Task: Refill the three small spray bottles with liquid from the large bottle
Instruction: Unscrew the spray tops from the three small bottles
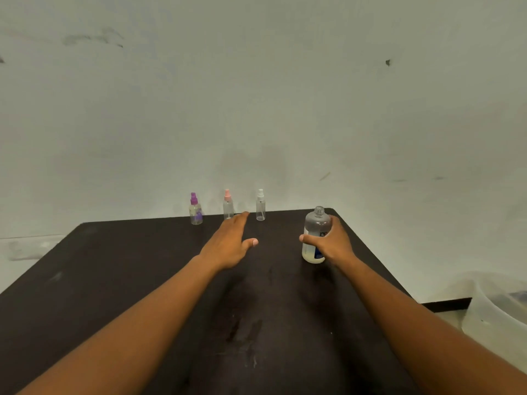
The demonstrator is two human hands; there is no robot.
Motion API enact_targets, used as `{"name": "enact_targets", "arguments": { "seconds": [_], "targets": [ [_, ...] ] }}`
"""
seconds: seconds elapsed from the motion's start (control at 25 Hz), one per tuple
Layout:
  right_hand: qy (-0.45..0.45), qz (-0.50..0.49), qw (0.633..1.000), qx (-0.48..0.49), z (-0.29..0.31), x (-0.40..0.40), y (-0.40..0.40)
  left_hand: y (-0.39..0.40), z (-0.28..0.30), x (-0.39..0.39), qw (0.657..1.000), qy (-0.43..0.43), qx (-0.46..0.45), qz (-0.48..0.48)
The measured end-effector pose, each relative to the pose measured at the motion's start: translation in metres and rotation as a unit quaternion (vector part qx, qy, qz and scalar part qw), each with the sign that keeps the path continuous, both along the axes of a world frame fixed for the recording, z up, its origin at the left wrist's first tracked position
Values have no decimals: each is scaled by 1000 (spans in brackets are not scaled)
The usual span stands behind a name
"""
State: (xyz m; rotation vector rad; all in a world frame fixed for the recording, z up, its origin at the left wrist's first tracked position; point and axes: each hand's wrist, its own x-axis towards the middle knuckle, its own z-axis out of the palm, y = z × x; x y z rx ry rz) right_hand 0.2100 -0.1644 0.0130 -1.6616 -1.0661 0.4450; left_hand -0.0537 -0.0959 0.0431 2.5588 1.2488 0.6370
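Three small clear spray bottles stand upright in a row at the far edge of the dark table (119,280): one with a purple cap (195,209) at the left, one with a pink cap (227,205) in the middle, one with a white cap (260,205) at the right. My left hand (231,243) stretches out flat with fingers together and thumb apart, its fingertips just in front of the pink-capped bottle, holding nothing. My right hand (333,243) grips the large uncapped bottle (316,223), which stands on the table at the right with a little pale liquid at its bottom.
A pale wall rises right behind the table. A translucent white plastic tub (497,315) sits off the table's right side, low down. The table's right edge runs close to the large bottle.
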Motion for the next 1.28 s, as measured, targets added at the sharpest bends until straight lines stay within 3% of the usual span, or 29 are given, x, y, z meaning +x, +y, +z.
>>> {"name": "enact_targets", "arguments": {
  "seconds": [0.12,0.24,0.44,0.56,0.96,1.12,1.28],
  "targets": [
    [-34,-10,999,7,22,-10,-17,-18,19,-8,1000,2,15,0],
    [-168,-67,983,-12,41,-21,-32,-36,34,-15,999,6,33,-3],
    [-449,-51,892,-10,60,-43,-56,-55,51,-22,990,63,123,28],
    [-524,-21,851,0,59,-56,-62,-59,53,-25,982,95,160,41],
    [-499,66,864,9,34,-84,-18,-22,18,-31,983,92,150,46],
    [-432,90,897,-10,9,-92,19,12,-11,-26,989,50,134,36],
    [-355,93,930,-37,-17,-96,61,46,-36,-21,990,65,117,36]
  ]
}}
